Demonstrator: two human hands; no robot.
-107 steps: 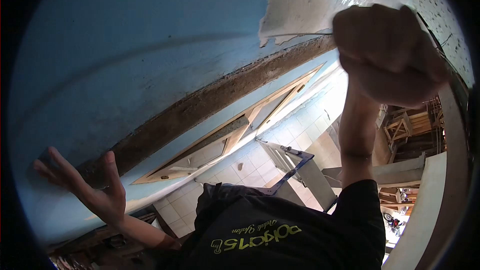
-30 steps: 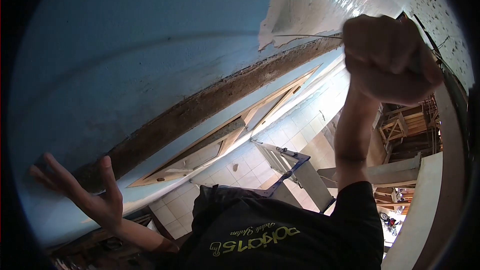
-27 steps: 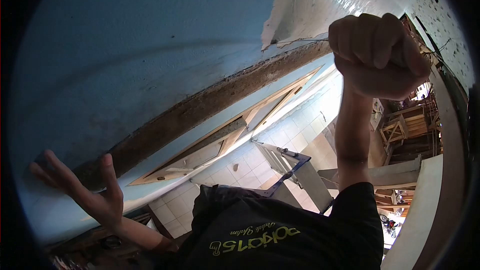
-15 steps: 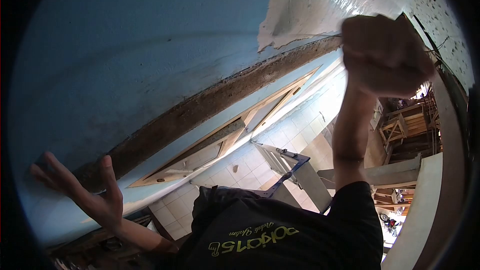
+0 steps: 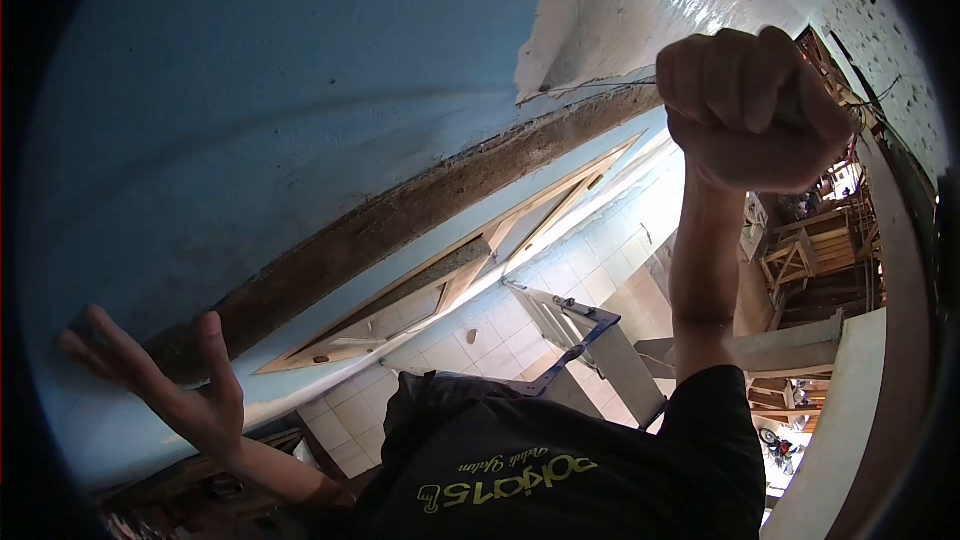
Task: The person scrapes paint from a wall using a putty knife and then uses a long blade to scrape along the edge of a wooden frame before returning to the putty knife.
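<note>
Now the right hand (image 5: 752, 115) clenches a thin-edged tool (image 5: 605, 85) near the brown ledge (image 5: 400, 217)!
Left hand (image 5: 195, 405) is spread wide, near the ledge's lower end.

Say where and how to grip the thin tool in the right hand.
Probably by the end inside the right hand, coming from the picture's right: the thin tool pokes leftward from the fist, its visible part looks slender. The held end is hidden.

Both arms (image 5: 706, 285) outstretched, right hand (image 5: 752, 108) in a fist, left hand (image 5: 195, 402) with thumb (image 5: 215, 348) and fingers (image 5: 118, 342) apart.
</note>
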